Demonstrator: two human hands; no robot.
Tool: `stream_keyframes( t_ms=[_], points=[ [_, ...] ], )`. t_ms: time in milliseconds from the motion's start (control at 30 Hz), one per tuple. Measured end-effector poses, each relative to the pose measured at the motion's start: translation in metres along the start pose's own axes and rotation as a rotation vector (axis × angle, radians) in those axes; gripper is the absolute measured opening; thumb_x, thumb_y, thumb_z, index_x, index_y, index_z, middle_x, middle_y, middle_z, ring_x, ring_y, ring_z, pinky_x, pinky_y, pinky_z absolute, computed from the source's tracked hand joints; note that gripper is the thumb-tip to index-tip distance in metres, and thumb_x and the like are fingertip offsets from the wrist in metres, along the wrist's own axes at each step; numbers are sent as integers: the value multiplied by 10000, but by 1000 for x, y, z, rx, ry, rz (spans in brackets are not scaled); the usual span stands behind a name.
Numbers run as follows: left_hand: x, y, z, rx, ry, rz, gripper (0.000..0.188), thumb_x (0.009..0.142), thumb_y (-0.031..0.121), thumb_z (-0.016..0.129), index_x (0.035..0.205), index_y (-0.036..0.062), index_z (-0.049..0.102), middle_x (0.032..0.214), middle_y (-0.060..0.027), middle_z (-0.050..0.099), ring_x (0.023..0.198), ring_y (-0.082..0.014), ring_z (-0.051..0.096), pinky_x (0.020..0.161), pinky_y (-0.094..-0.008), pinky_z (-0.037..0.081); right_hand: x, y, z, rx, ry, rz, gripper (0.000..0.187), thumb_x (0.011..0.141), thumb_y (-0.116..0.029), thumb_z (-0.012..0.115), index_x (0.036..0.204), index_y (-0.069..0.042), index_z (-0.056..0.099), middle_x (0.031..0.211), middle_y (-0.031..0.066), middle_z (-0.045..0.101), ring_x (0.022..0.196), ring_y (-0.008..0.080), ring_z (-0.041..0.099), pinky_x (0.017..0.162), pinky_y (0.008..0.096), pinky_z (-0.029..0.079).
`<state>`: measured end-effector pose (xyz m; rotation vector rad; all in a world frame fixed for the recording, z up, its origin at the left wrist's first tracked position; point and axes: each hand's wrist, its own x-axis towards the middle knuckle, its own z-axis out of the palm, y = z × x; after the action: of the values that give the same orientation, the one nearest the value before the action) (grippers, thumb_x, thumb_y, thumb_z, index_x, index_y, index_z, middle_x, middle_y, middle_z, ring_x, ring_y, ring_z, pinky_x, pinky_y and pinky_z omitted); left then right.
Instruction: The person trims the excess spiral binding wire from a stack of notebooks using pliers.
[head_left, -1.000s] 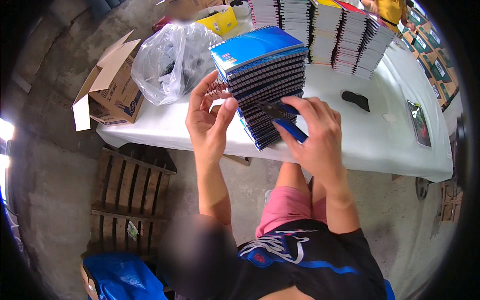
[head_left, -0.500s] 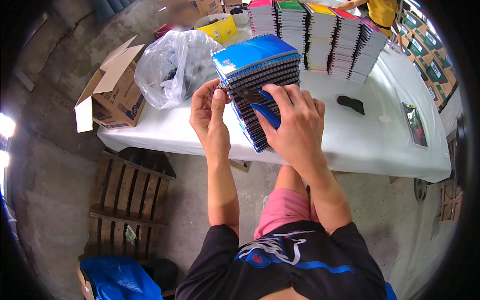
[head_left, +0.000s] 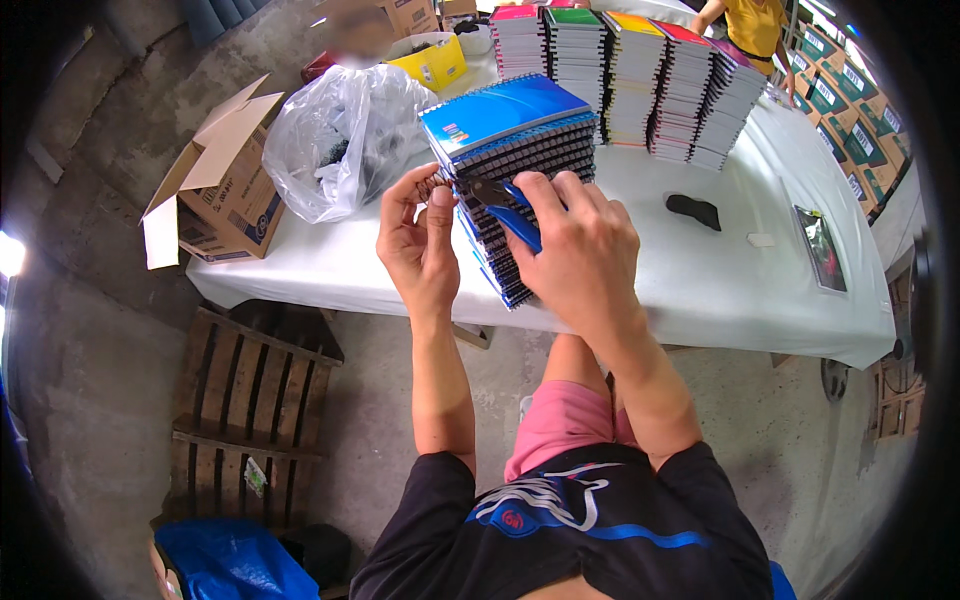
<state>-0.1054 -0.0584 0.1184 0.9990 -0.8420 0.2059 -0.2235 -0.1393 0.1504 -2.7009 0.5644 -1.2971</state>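
Observation:
A tall stack of spiral-bound notebooks with blue covers [head_left: 505, 112] stands at the table's near edge, its dark coil bindings facing me. My right hand [head_left: 588, 250] is wrapped around blue-handled pliers [head_left: 522, 228], whose dark jaws point left, close to the stack's left corner. Beside that corner, my left hand [head_left: 420, 240] is raised with thumb and fingers pinching a thin dark wire coil [head_left: 430, 186]. The jaw tips are near this coil; whether they grip it is too small to tell.
More notebook stacks [head_left: 628, 90] in several colours stand behind. At left are a clear plastic bag [head_left: 345, 120] and an open cardboard box [head_left: 235, 205]. A black object [head_left: 693, 211] and a flat packet [head_left: 822, 248] lie right. A person in yellow [head_left: 752, 30] stands beyond.
The view has shifted slightly, and the pliers have moved a little left toward my left hand. More of the wire coil shows between my left fingers. The other person's arms have moved.

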Motion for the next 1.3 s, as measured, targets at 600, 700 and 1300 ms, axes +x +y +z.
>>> stream_keyframes(
  t_ms=[600,700,1300],
  points=[
    [0,-1,-1,48,-56,38,226,908,63,580,1116,-20,554,943,-45,580,874,-91,542,778,-229,468,4,3,-5,-55,85,-24,401,701,-277,735,1061,-158,606,948,9,575,883,210,565,777,383,376],
    [1,-6,-7,80,-75,73,223,909,67,576,1118,-10,558,956,-48,595,884,-97,560,784,-248,492,5,1,-3,14,47,-12,377,693,-273,738,1023,-140,612,898,36,594,810,230,600,707,391,423],
    [110,-27,-84,577,207,361,352,874,83,617,1209,12,537,990,-113,620,884,-186,594,774,-273,482,-14,54,-17,261,-14,-53,336,746,-230,721,1043,-129,598,885,39,593,829,238,585,742,353,383]
  ],
)
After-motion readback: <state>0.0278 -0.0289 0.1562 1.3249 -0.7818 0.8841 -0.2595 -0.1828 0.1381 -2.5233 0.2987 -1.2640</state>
